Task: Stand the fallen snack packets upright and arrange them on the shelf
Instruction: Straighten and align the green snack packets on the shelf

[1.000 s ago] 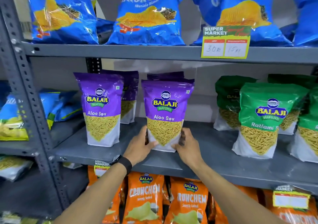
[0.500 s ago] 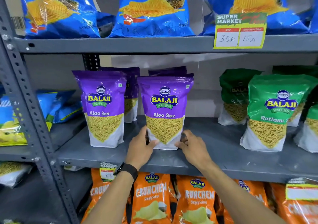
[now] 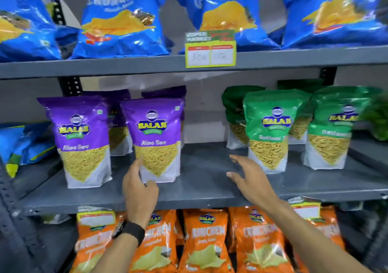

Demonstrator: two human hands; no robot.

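Purple Aloo Sev packet (image 3: 156, 140) stands upright on the middle shelf (image 3: 201, 188); my left hand (image 3: 139, 191) touches its lower left corner, fingers loosely spread. My right hand (image 3: 249, 180) hovers open, empty, near a green packet (image 3: 270, 130).

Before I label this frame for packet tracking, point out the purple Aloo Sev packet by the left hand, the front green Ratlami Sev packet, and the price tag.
purple Aloo Sev packet (image 3: 154, 138), head view, front panel.
front green Ratlami Sev packet (image 3: 270, 134), head view, front panel.
price tag (image 3: 210, 51), head view, centre.
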